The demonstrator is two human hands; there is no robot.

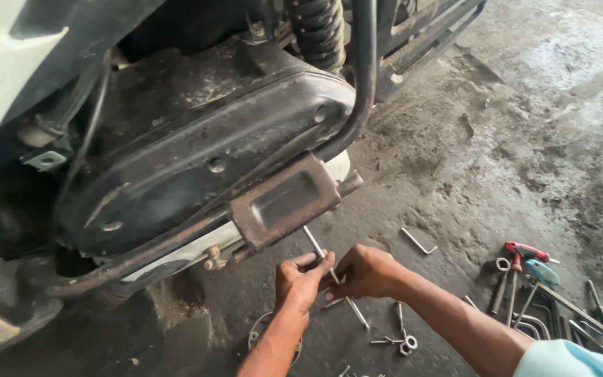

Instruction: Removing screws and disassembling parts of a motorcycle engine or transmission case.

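My left hand [300, 281] and my right hand [366, 272] are both closed around a long metal T-handle wrench [313, 244]. Its shaft runs up and left under a rusty brown footrest plate [284, 200] on the scooter. The plate is fixed to a bent black tube guard [364, 84] in front of the dirty black engine cover [197, 153]. The wrench's tip is hidden behind the plate. My hands touch each other just below the plate, a little above the concrete floor.
Loose bolts and small wrenches [403, 335] lie on the floor under my hands. An L-shaped key [419, 241] lies farther right. A pile of tools with red and blue handles [532, 269] sits at the right. A coil spring shock [319, 31] stands above the cover.
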